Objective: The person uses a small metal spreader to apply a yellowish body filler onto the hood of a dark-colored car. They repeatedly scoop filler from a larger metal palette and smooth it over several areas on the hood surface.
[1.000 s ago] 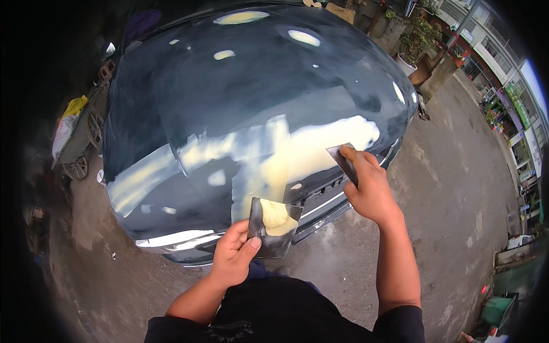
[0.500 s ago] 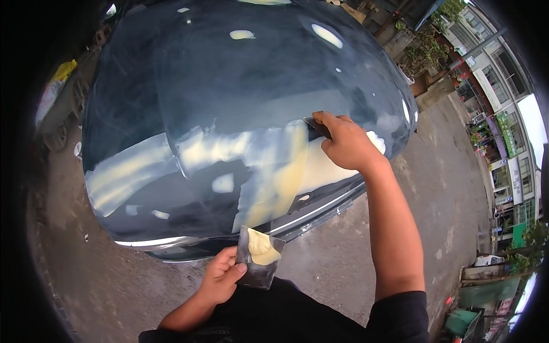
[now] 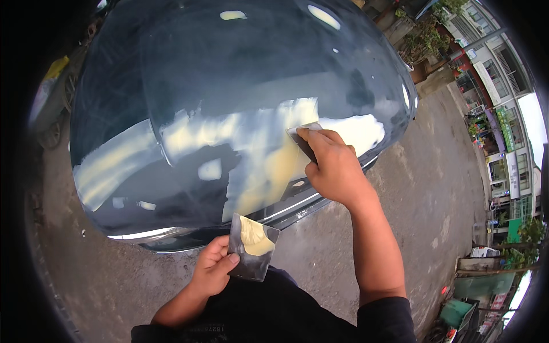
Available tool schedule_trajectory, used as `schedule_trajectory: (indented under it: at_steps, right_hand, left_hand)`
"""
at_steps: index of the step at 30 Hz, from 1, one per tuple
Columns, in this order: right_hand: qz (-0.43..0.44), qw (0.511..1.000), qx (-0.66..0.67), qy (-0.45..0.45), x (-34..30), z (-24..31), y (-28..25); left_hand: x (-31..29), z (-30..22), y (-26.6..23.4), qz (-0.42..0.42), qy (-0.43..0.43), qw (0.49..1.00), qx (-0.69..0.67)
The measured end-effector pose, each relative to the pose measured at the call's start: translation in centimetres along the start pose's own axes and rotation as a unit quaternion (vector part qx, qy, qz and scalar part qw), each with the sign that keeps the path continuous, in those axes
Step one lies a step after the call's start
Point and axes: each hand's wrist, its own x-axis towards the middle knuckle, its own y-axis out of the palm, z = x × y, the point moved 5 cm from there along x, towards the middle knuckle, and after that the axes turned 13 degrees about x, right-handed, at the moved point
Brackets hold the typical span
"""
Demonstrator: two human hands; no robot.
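My right hand (image 3: pixel 336 166) grips a dark putty spreader (image 3: pixel 303 144), its edge pressed against the dark car panel (image 3: pixel 229 68). A smeared patch of pale yellow putty (image 3: pixel 269 166) lies under and around the blade. More putty streaks (image 3: pixel 200 134) run across the panel to the left. Low in front of my body, my left hand (image 3: pixel 213 267) holds a flat dark mixing plate (image 3: pixel 251 267) by its left edge, thumb on top. A lump of creamy putty (image 3: pixel 255 237) sits on the plate's upper half. My right fingers partly hide the spreader.
A chrome trim strip (image 3: pixel 148 235) edges the panel nearest me. Grey ground (image 3: pixel 423 188) surrounds the car. A cart (image 3: pixel 51 103) with a yellow-topped bundle stands at far left; plants (image 3: pixel 426 48) and buildings (image 3: pixel 503 74) are on the right.
My right hand has drawn the spreader down and left over the putty, leaving a wider smear above it. The plate still sits in my left hand. The whole view has shifted slightly.
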Motion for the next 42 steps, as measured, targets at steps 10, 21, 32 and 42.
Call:
schedule_trajectory:
  at_steps: [10, 21, 32, 42]
  right_hand:
    - [-0.035, 0.999, -0.004, -0.012, -5.2, 0.3, 3.4]
    - [-0.102, 0.994, -0.029, -0.029, -9.8, -0.4, 8.2]
    - [-0.167, 0.983, -0.014, -0.073, -12.9, -1.8, 12.3]
    - [-0.192, 0.978, 0.0, -0.083, -15.0, -3.7, 15.5]
  left_hand:
    - [-0.4, -0.6, 0.1, -0.03, 0.007, 0.999, 0.006]
    - [-1.0, -1.5, -0.4, -0.074, 0.007, 0.997, 0.023]
    - [-1.6, -3.0, -0.9, -0.096, 0.021, 0.995, 0.035]
    - [-2.0, -3.9, -0.6, -0.095, 0.032, 0.994, 0.04]
